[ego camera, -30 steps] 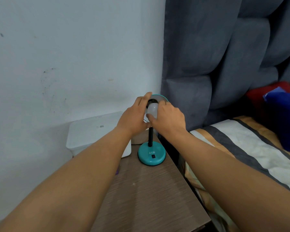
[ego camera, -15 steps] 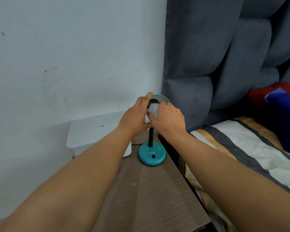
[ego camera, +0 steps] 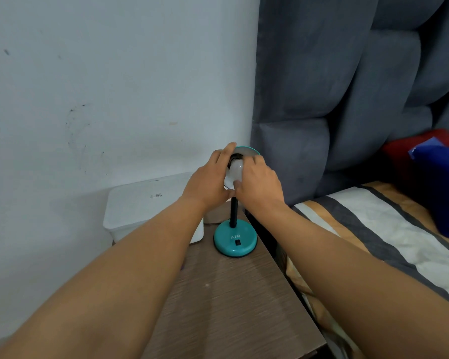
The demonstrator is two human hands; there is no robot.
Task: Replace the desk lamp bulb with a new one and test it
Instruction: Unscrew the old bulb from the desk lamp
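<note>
While I am watching through the head camera, the job is looking mid-way at best. The right hand (ego camera: 259, 186) is grasping the white frosted bulb (ego camera: 237, 167) with fingers and thumb curled round it. The bulb is sitting at the dark socket (ego camera: 234, 158) under the teal round lamp shade (ego camera: 250, 149). The left hand (ego camera: 207, 183) is curling over the shade's rim from the other side, steadying it. The bulb is giving no light, and no second bulb is showing, so I cannot tell whether this is the old one coming out or the new one going in. Either way, I am judging that the seating is unfinished and the test is still to come. The small black switch (ego camera: 237, 242) on the teal round lamp base (ego camera: 226, 248) is going untouched on the brown wood-grain counter (ego camera: 231, 307). Against the earlier frames almost nothing is differing. Both hands are keeping the same places and the bulb is staying at the socket. Any twist of the right wrist is too slight for me to read.
</note>
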